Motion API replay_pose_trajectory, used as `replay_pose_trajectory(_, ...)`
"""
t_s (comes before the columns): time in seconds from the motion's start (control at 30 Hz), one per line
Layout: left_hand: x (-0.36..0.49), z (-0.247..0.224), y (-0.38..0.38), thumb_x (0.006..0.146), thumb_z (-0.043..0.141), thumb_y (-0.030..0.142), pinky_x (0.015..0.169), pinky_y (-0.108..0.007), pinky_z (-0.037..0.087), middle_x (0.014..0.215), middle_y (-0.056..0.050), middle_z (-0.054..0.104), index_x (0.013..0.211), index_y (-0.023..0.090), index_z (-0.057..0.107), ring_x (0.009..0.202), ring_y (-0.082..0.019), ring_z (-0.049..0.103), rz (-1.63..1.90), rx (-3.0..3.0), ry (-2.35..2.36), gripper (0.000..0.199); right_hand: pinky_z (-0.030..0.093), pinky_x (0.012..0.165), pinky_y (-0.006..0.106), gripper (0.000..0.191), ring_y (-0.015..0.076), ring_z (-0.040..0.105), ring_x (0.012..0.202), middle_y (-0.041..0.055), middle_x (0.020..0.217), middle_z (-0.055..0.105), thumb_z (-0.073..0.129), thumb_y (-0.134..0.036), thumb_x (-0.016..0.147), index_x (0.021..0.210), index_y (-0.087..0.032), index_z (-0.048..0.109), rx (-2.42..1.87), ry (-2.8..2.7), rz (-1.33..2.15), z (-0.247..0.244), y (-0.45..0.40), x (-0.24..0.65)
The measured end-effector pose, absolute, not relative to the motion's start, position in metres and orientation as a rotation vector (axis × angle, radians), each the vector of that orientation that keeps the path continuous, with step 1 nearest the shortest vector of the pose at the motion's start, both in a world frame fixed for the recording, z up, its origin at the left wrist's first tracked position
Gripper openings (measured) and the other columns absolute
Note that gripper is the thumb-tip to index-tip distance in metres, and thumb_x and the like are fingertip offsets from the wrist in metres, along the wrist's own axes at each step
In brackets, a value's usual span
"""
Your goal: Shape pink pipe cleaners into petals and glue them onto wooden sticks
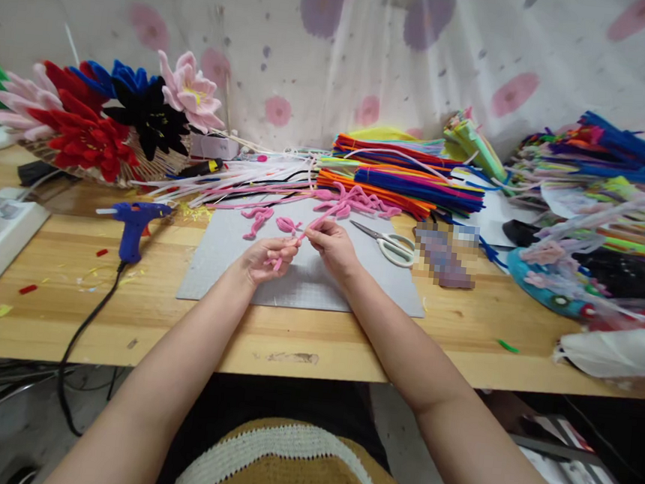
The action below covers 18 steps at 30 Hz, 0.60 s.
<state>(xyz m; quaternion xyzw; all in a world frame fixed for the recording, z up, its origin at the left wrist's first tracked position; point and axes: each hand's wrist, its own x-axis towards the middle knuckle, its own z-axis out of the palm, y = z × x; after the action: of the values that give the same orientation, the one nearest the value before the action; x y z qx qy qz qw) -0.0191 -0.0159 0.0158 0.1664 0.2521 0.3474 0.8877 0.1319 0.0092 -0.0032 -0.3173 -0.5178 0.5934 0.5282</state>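
Note:
A pink pipe cleaner [286, 257] is pinched between the fingers of my left hand [269, 260], its end poking out below them. My right hand [330, 247] grips the same pink strand a little further up and to the right, thumb and fingertips closed. Both hands hover over a grey cutting mat [207, 269]. Just beyond them lie a small looped pink piece [287, 224] and a curled pink piece [256, 221]. More bent pink pipe cleaners [360, 200] are heaped at the mat's far edge. White-handled scissors [394, 250] rest right of my right hand.
At left a blue glue gun [135, 225] stands with its black cord trailing off the table [314, 343]. Fuzzy flowers [97, 139] fill the back left. Bundles of coloured pipe cleaners [395, 184] lie at the back, with more piled at right [605, 169]. A white box [0, 244] is far left.

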Motion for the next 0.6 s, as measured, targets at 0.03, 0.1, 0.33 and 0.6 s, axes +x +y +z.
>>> replay_pose_trajectory(0.03, -0.019, 0.015, -0.015, 0.089, 0.025, 0.007, 0.025, -0.006, 0.016, 0.047, 0.005, 0.039, 0.075, 0.007, 0.052, 0.024, 0.003, 0.029, 0.711, 0.349, 0.51, 0.031, 0.017, 0.043, 0.022, 0.028, 0.0037, 0.026, 0.044, -0.0061, 0.049, 0.044, 0.071, -0.038, 0.057, 0.06, -0.017, 0.053, -0.753, -1.237, 1.428, -0.003, 0.01, 0.132)
replay_pose_trajectory(0.1, -0.02, 0.013, -0.014, 0.09, 0.024, 0.008, 0.025, -0.006, 0.017, 0.047, 0.005, 0.041, 0.077, 0.007, 0.052, 0.024, 0.002, 0.03, 0.691, 0.34, 0.486, 0.031, 0.019, 0.043, 0.021, 0.029, 0.0035, 0.027, 0.043, -0.0065, 0.049, 0.044, 0.072, -0.038, 0.057, 0.06, -0.017, 0.052, -0.736, -1.245, 1.444, -0.003, 0.012, 0.134)
replay_pose_trajectory(0.33, -0.013, 0.012, -0.01, 0.091, 0.034, 0.02, 0.025, -0.007, 0.02, 0.056, 0.001, 0.054, 0.08, 0.009, 0.053, 0.025, 0.002, 0.029, 0.676, 0.292, 0.503, 0.025, 0.029, 0.046, 0.021, 0.035, 0.0048, 0.04, 0.047, -0.0061, 0.057, 0.048, 0.068, -0.044, 0.063, 0.065, -0.018, 0.045, -0.701, -1.37, 1.436, -0.001, 0.014, 0.137)
replay_pose_trajectory(0.6, -0.008, 0.015, -0.017, 0.091, 0.034, 0.02, 0.025, -0.008, 0.019, 0.053, 0.003, 0.052, 0.077, 0.009, 0.053, 0.026, 0.002, 0.029, 0.745, 0.276, 0.475, 0.026, 0.03, 0.046, 0.02, 0.034, 0.0043, 0.039, 0.048, -0.005, 0.06, 0.051, 0.064, -0.046, 0.068, 0.067, -0.018, 0.046, -0.738, -1.478, 1.344, -0.003, 0.013, 0.133)
